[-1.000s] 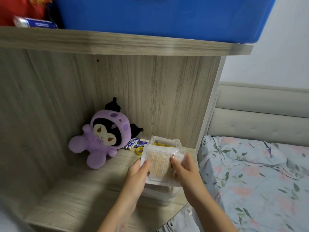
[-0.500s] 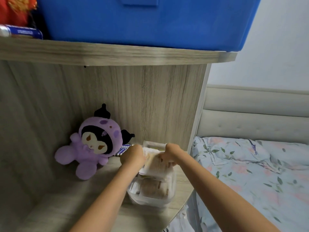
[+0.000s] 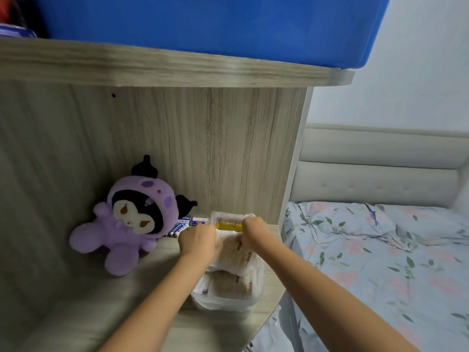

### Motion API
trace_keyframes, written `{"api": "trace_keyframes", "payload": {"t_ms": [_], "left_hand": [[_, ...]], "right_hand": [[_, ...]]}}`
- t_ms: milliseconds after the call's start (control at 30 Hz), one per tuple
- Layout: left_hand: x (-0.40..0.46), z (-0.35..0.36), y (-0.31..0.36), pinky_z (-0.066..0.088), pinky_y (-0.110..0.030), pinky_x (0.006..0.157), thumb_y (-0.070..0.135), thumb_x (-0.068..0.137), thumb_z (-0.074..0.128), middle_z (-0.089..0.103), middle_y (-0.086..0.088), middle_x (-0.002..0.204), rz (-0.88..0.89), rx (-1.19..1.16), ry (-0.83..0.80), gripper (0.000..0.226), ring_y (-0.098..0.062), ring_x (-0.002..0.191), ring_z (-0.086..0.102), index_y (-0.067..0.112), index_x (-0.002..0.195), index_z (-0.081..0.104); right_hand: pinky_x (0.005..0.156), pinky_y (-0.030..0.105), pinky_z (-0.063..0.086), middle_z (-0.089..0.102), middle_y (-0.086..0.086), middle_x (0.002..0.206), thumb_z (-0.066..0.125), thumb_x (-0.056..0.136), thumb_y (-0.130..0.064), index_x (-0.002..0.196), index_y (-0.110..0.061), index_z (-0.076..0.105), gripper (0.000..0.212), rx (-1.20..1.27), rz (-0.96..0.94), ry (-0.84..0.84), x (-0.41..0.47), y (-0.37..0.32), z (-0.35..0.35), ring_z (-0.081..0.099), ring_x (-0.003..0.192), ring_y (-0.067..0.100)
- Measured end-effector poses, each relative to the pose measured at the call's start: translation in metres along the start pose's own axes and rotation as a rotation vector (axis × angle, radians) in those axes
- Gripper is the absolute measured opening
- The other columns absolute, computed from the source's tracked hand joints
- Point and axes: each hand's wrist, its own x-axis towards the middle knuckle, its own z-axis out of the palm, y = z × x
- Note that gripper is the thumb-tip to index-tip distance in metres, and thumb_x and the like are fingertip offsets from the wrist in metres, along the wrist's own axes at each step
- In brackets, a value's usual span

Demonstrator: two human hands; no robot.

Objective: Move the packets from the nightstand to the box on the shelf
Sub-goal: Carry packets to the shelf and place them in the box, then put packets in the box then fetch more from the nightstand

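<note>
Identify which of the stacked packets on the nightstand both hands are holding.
The top packet: left hand and right hand grip its far end, while the lower packet lies untouched beneath.

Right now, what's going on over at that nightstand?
A person is gathering snack packets. The left hand and right hand both grip the top packet of a stack in a clear container on the nightstand. The blue box sits on the shelf above. A purple plush toy sits alongside.

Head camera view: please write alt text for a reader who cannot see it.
Two hands, left and right, hold a clear packet above more packets on a wooden nightstand. A purple plush toy sits left; a blue box stands above.
</note>
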Motion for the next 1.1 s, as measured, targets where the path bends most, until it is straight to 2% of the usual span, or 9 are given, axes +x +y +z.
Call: {"api": "trace_keyframes", "payload": {"t_ms": [100, 200, 300, 400, 600, 700, 900, 1000, 1100], "left_hand": [[-0.008, -0.001, -0.009, 0.046, -0.033, 0.075, 0.026, 0.091, 0.054, 0.057, 0.003, 0.128, 0.06, -0.215, 0.06, 0.046, -0.022, 0.111, 0.061, 0.029, 0.137, 0.045], [-0.017, -0.002, -0.022, 0.048, -0.033, 0.09, 0.035, 0.092, 0.056, 0.046, 0.012, 0.14, 0.101, -0.393, 0.132, 0.05, -0.016, 0.121, 0.054, 0.034, 0.14, 0.044], [-0.018, 0.004, -0.034, 0.037, -0.028, 0.104, 0.042, 0.093, 0.054, 0.044, 0.02, 0.144, 0.216, -0.297, 0.116, 0.044, -0.011, 0.134, 0.038, 0.034, 0.136, 0.051], [-0.02, 0.011, -0.035, 0.024, -0.036, 0.112, 0.046, 0.093, 0.052, 0.039, 0.015, 0.151, 0.257, -0.226, -0.064, 0.045, -0.013, 0.146, 0.018, 0.034, 0.136, 0.052], [-0.02, 0.006, -0.028, 0.023, -0.038, 0.113, 0.05, 0.092, 0.051, 0.047, 0.008, 0.146, 0.288, -0.102, -0.059, 0.041, -0.015, 0.149, 0.011, 0.033, 0.128, 0.057], [-0.019, 0.007, -0.027, 0.027, -0.038, 0.11, 0.051, 0.092, 0.05, 0.05, 0.007, 0.144, 0.253, -0.074, -0.072, 0.041, -0.017, 0.147, 0.019, 0.03, 0.126, 0.057], [-0.02, 0.012, -0.029, 0.032, -0.028, 0.106, 0.045, 0.097, 0.045, 0.049, 0.012, 0.141, 0.332, -0.199, 0.014, 0.039, -0.01, 0.134, 0.037, 0.028, 0.131, 0.051], [-0.023, 0.012, -0.029, 0.026, -0.032, 0.115, 0.042, 0.096, 0.046, 0.042, 0.01, 0.149, 0.314, -0.195, 0.053, 0.045, -0.013, 0.142, 0.029, 0.027, 0.139, 0.048], [-0.03, 0.001, -0.015, 0.044, -0.043, 0.101, 0.031, 0.088, 0.064, 0.064, 0.0, 0.127, 0.355, -0.208, 0.162, 0.027, -0.024, 0.123, 0.054, 0.022, 0.113, 0.071]], "right_hand": [[0.068, 0.033, 0.051, 0.061, 0.009, 0.095, 0.057, 0.095, -0.016, 0.114, -0.002, 0.06, 0.024, 0.069, -0.112, 0.221, -0.01, 0.011, 0.003, 0.057, 0.078, 0.024], [0.089, 0.033, 0.044, 0.062, 0.006, 0.123, 0.065, 0.091, -0.03, 0.126, -0.012, 0.058, 0.04, 0.143, -0.294, 0.369, -0.03, 0.032, 0.004, 0.055, 0.11, 0.026], [0.111, 0.042, 0.026, 0.058, -0.009, 0.134, 0.071, 0.079, -0.049, 0.125, -0.03, 0.062, 0.051, -0.049, -0.414, 0.306, -0.042, 0.053, 0.013, 0.04, 0.132, 0.023], [0.116, 0.06, 0.006, 0.062, -0.014, 0.128, 0.069, 0.081, -0.048, 0.116, -0.039, 0.065, 0.037, -0.061, -0.357, 0.21, -0.043, 0.058, 0.023, 0.033, 0.139, 0.025], [0.114, 0.062, -0.007, 0.054, -0.001, 0.142, 0.052, 0.097, -0.034, 0.131, -0.028, 0.057, 0.035, -0.197, -0.262, 0.156, -0.033, 0.045, 0.025, 0.022, 0.147, 0.03], [0.114, 0.063, -0.003, 0.056, 0.007, 0.138, 0.036, 0.101, -0.016, 0.132, -0.018, 0.051, 0.034, -0.22, -0.227, 0.132, -0.034, 0.04, 0.028, 0.02, 0.147, 0.034], [0.116, 0.061, 0.01, 0.051, 0.007, 0.141, 0.039, 0.098, -0.007, 0.128, -0.015, 0.05, 0.033, -0.162, -0.267, 0.094, -0.036, 0.042, 0.026, 0.027, 0.142, 0.035], [0.114, 0.047, 0.029, 0.042, 0.0, 0.15, 0.046, 0.1, -0.015, 0.136, -0.02, 0.05, 0.037, 0.082, -0.327, 0.256, -0.051, 0.053, 0.02, 0.033, 0.139, 0.028], [0.111, 0.034, 0.034, 0.03, -0.006, 0.158, 0.05, 0.099, -0.028, 0.142, -0.027, 0.045, 0.043, 0.238, -0.261, 0.353, -0.076, 0.082, 0.018, 0.031, 0.142, 0.018]]}}
